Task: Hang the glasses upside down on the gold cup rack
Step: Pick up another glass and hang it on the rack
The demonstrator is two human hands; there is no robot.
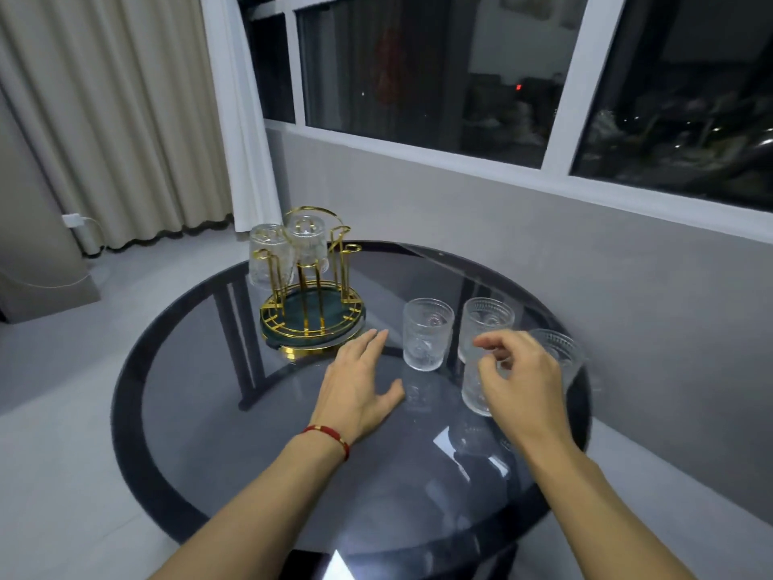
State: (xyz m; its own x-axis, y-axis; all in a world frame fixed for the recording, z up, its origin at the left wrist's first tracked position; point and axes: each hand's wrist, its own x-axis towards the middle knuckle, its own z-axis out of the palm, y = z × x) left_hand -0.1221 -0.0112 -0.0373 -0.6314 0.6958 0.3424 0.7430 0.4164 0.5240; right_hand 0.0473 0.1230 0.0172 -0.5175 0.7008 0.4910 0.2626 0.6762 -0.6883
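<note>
The gold cup rack (311,316) with a dark green base stands at the table's far left. Two clear glasses hang upside down on it, one at the left (267,255) and one at the back (308,240). Several clear embossed glasses stand upright on the right: one (426,333) in the middle, one (487,318) behind my right hand, one (474,391) under that hand, one (560,351) at the far right. My left hand (359,385) hovers flat, fingers apart, near the rack's base. My right hand (518,378) curls over the nearest glass; whether it touches is unclear.
The round dark glass table (259,445) has a black rim. A grey wall and dark windows lie beyond it on the right. Beige curtains (117,119) and a white plug in a wall socket (73,221) are at the left. The floor is light grey.
</note>
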